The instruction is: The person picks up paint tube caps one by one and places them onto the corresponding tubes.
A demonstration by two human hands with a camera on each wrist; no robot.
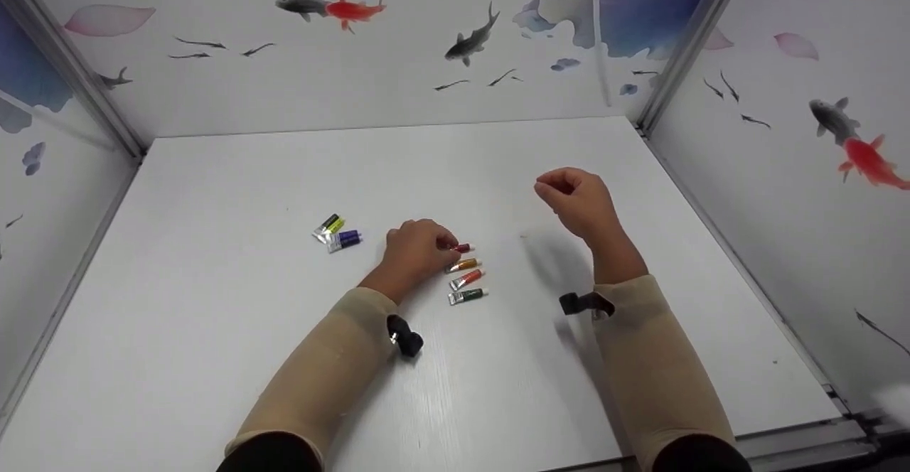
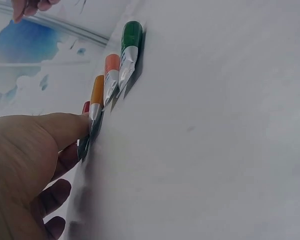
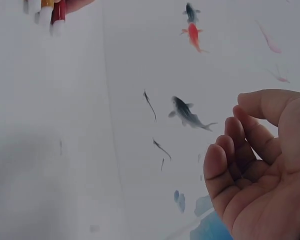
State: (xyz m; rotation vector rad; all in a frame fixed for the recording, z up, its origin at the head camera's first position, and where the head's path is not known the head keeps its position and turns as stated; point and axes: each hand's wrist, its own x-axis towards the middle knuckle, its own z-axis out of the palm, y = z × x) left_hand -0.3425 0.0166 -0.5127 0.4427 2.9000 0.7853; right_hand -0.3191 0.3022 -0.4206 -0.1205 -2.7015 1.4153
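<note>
My left hand [image 1: 416, 253] pinches a small dark red paint tube [image 1: 464, 248] between thumb and finger at the table. Below it in the head view lie an ochre tube [image 1: 465, 265], an orange-red tube [image 1: 468, 279] and a green tube [image 1: 470, 296], forming a column with their white caps toward the right. The left wrist view shows the thumb across the red tube [image 2: 86, 107], right beside the ochre one [image 2: 97, 91]. Held above the table at the right, my right hand [image 1: 581, 202] has loosely bent fingers; the right wrist view shows nothing between them.
Left of my left hand lies a small group of tubes: a black one [image 1: 328, 223], a yellow-green one [image 1: 333, 227] and a dark blue one [image 1: 345, 239]. The white table [image 1: 213, 315] is bordered by panels [image 1: 398, 81] printed with fish.
</note>
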